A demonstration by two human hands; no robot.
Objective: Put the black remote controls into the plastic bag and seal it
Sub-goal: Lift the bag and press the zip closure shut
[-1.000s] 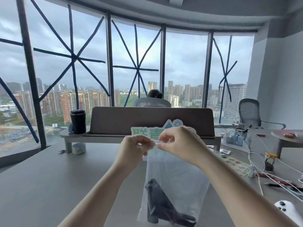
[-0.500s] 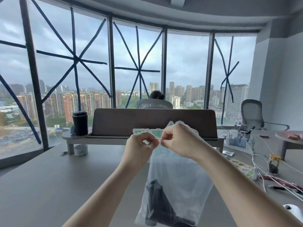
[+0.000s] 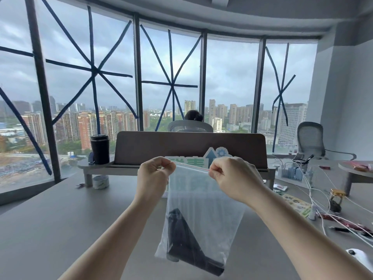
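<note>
A clear plastic bag (image 3: 203, 207) with a red zip strip along its top hangs in the air over the grey table (image 3: 60, 229). Black remote controls (image 3: 185, 243) lie slanted in its bottom, partly blurred by the plastic. My left hand (image 3: 155, 174) pinches the left end of the zip strip. My right hand (image 3: 232, 176) pinches the strip further right, and the stretch between them is pulled straight.
A brown desk divider (image 3: 189, 146) with a green-and-blue sign stands behind the bag. A black tumbler (image 3: 100, 148) sits on a small shelf at the left. White cables, a small jar (image 3: 336, 200), pens and a white controller (image 3: 361, 257) crowd the right side. A person sits beyond the divider.
My hands have moved apart along the top of the bag; the right hand slid to the right, and the zip strip now shows stretched between them.
</note>
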